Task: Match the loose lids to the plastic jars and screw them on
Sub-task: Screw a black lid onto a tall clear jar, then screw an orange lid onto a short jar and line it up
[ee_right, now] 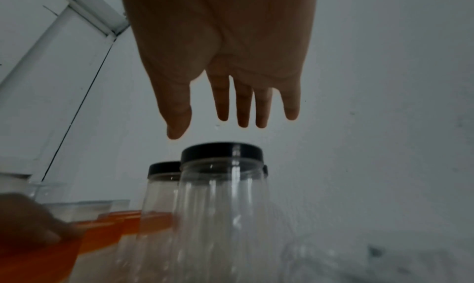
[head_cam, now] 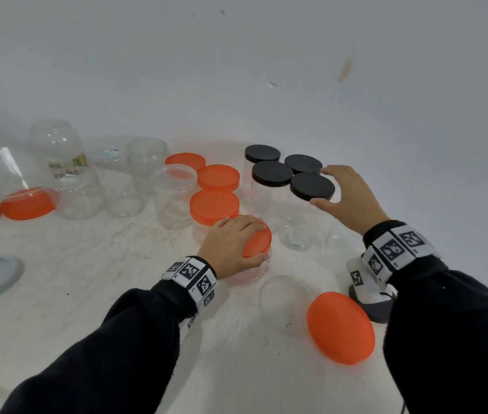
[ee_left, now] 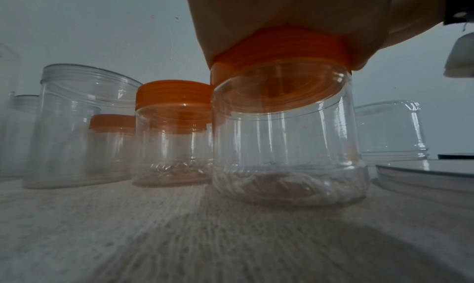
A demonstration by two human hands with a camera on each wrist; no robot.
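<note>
Both arms reach forward in dark sleeves, each wrist banded with a marker-printed strap. The left hand (head_cam: 230, 240) is cupped palm-down, fingers (head_cam: 253, 224) curled over its grasp — the right hand (head_cam: 348, 198) is spread, fingers straight and parted.

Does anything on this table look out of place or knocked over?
Yes. At the far left a clear jar lies tipped on its side with an orange lid at its mouth, while the other jars stand upright. A loose orange lid also lies near the right sleeve.
</note>
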